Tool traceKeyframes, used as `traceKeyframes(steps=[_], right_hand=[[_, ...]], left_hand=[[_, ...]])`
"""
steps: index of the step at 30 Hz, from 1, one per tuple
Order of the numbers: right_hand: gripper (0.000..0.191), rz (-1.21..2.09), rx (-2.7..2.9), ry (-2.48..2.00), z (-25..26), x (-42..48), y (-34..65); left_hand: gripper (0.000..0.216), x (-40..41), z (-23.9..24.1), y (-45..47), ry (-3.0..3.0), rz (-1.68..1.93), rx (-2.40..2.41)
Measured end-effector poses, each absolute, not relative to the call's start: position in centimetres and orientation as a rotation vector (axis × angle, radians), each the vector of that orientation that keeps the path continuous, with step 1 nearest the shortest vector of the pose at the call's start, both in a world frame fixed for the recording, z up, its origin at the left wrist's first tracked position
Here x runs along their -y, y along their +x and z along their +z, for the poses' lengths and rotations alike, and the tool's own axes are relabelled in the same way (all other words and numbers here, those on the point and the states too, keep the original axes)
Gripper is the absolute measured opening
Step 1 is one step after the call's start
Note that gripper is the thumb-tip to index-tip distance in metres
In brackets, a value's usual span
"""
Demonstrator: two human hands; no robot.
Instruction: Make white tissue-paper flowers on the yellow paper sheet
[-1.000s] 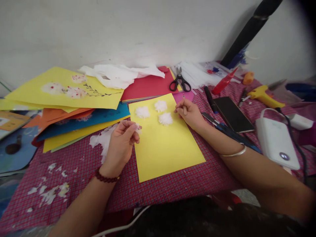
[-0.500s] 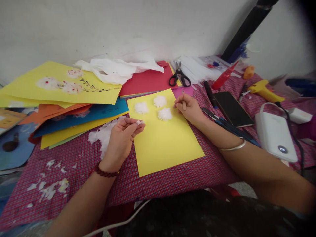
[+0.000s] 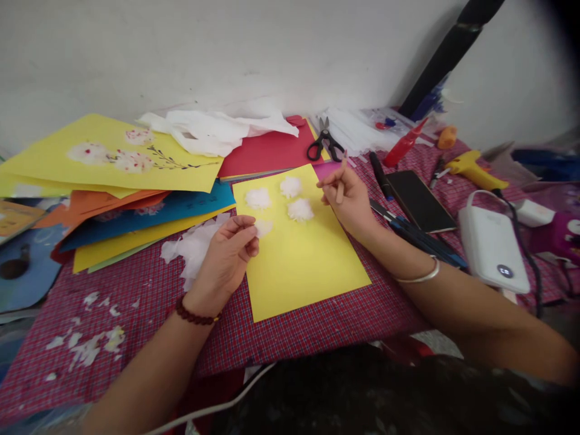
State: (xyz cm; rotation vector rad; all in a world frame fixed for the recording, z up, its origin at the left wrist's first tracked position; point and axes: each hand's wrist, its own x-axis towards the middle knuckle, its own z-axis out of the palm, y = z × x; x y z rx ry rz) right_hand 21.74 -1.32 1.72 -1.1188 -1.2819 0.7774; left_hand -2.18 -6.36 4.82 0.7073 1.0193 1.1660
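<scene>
My left hand (image 3: 233, 248) pinches a small thin piece of white tissue paper (image 3: 263, 228) over the left edge of a yellow paper sheet (image 3: 308, 260). Near the top of that sheet lie three fluffy white tissue tufts (image 3: 301, 209). Closed around a slim pencil-like stick (image 3: 339, 192), my right hand (image 3: 348, 196) hovers by the sheet's upper right edge, with the stick's tip pointing up and away. Beside my left hand, a heap of white tissue pieces (image 3: 193, 246) rests on the checked cloth.
Coloured sheets (image 3: 149, 226) and a decorated yellow sheet (image 3: 176, 172) are stacked left. Scissors (image 3: 325, 142) lie on red paper behind. To the right are a red glue bottle (image 3: 405, 145), black phone (image 3: 421, 200), yellow glue gun (image 3: 475, 171) and white power bank (image 3: 493, 248). Scraps (image 3: 86, 347) litter the left.
The tissue in my left hand was a small folded bit and now shows as a wider, flatter piece. My right hand has turned slightly, still holding the stick.
</scene>
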Motion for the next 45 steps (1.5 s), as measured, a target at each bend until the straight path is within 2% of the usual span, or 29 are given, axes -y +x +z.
traceKeyframes(steps=[8, 15, 25, 30, 33, 38, 45], right_hand=[[0.028, 1.237, 1.631, -0.831, 4.0, 6.4, 16.7], [0.023, 1.27, 1.579, -0.939, 4.0, 6.4, 16.2], [0.033, 1.359, 1.318, -0.925, 3.4, 6.3, 16.0], [0.033, 1.316, 1.296, -0.952, 3.6, 6.6, 16.0], [0.031, 1.289, 1.309, -0.963, 3.9, 6.8, 16.0], [0.03, 1.298, 1.323, -0.944, 3.8, 7.0, 15.8], [0.03, 1.325, 1.316, -0.946, 3.7, 7.2, 15.7]], left_hand=[[0.021, 7.6, 5.4, -1.3, 0.775, 1.122, -0.944], [0.02, 7.8, 4.9, -1.0, 0.829, 1.147, -1.008], [0.027, 9.0, 4.3, 0.1, 1.289, 1.281, -1.172], [0.016, 9.5, 4.0, 0.0, 1.751, 1.383, -1.178], [0.024, 9.5, 4.0, -0.3, 1.99, 1.347, -1.132], [0.027, 9.2, 4.1, 0.0, 1.848, 1.361, -1.136], [0.011, 8.7, 4.1, 0.2, 1.535, 1.319, -1.143]])
